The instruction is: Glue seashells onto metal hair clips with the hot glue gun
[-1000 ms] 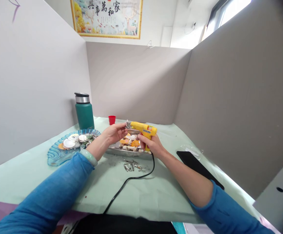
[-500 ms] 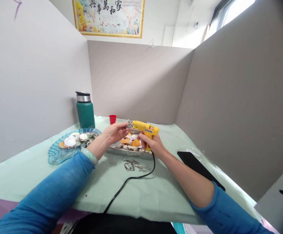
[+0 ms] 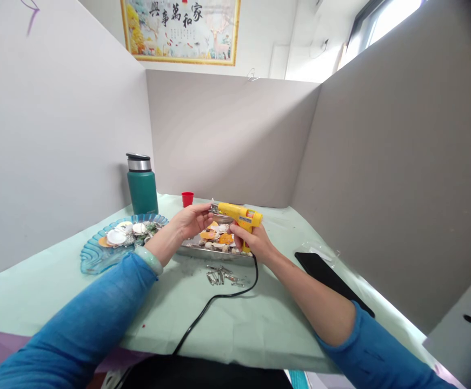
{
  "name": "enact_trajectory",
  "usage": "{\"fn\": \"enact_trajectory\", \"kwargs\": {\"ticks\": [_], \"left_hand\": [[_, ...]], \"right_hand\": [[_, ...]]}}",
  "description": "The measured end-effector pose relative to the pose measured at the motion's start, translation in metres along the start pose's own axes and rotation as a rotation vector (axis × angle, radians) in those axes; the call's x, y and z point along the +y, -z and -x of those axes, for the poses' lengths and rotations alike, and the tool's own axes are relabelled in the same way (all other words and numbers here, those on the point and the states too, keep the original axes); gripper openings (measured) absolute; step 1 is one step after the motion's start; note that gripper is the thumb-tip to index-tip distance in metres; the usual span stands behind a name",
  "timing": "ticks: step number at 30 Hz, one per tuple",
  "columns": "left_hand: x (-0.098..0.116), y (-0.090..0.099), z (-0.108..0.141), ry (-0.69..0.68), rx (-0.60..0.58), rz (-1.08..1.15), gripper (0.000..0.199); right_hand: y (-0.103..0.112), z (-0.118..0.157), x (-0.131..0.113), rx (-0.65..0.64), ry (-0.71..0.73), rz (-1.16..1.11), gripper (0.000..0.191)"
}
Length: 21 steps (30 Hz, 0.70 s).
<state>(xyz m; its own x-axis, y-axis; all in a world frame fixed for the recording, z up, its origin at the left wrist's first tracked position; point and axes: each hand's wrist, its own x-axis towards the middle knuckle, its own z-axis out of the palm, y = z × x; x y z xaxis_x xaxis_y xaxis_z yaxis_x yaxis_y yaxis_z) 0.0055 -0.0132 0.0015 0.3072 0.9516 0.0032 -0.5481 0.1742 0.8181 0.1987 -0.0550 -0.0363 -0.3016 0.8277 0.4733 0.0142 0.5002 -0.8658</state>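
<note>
My right hand (image 3: 253,241) is wrapped round the handle of a yellow glue gun (image 3: 241,215), whose nozzle points left. Thumb and forefinger of my left hand (image 3: 192,220) are pinched on something small at the nozzle's tip, too small to make out. Below both hands is a metal tray (image 3: 209,254) of orange and white shells (image 3: 220,235). Several small metal clips (image 3: 222,276) lie on the green cloth in front of the tray. Left of my left wrist, a blue scalloped plate (image 3: 91,258) holds shells and greenish pieces (image 3: 117,236).
A green bottle (image 3: 142,189) stands behind the plate, and a red cup (image 3: 187,199) is behind the tray. The gun's black cord (image 3: 214,299) runs to the front edge. A flat black object (image 3: 328,281) lies at right. Grey panels (image 3: 231,135) enclose the table.
The glue gun in my right hand has shifted slightly left, its nozzle closer to my left fingertips. My left hand has hardly moved.
</note>
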Motion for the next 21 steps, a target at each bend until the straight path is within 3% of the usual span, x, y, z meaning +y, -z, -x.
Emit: {"fn": "enact_trajectory", "kwargs": {"ticks": [21], "left_hand": [[0.0013,-0.0029,0.0031,0.005,-0.011,-0.017,0.009]], "right_hand": [[-0.0009,0.0011,-0.0011,-0.037,0.021,0.001,0.023]]}}
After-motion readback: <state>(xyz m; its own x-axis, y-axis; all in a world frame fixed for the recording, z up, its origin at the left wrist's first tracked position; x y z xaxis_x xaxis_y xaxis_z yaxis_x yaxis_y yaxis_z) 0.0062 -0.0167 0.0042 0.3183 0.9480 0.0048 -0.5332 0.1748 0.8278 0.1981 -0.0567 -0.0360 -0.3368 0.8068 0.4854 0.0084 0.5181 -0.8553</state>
